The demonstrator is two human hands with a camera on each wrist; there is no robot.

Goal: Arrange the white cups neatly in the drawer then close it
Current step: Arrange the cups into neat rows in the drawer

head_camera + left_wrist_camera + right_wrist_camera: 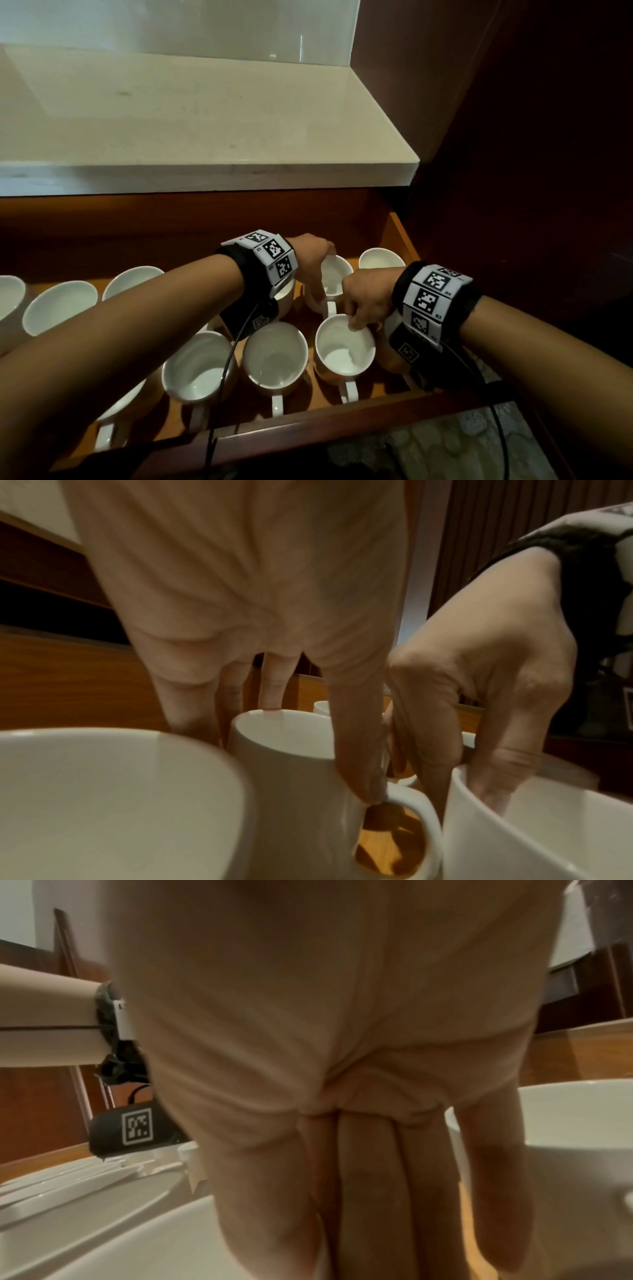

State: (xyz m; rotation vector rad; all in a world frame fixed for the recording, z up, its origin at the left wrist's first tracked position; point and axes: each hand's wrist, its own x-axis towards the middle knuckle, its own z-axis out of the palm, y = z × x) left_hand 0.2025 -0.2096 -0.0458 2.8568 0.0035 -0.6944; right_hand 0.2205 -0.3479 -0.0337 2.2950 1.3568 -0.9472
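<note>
An open wooden drawer [308,431] holds several white cups in two rows. My left hand [325,277] reaches over a back-row cup [337,274] and grips it, fingers on the far rim and thumb [363,785] pressed by the handle. In the left wrist view this same cup [291,764] stands upright. My right hand [358,322] pinches the far rim of a front-row cup [344,349], with one digit inside the cup [531,831] and the others outside. In the right wrist view the fingers [377,1204] point straight down between two cups.
Other cups stand front left [275,356], further left [198,366], back right [380,258] and along the back left [60,306]. A pale stone countertop [205,120] overhangs the drawer's back. The drawer's right wall [407,240] is close to the hands.
</note>
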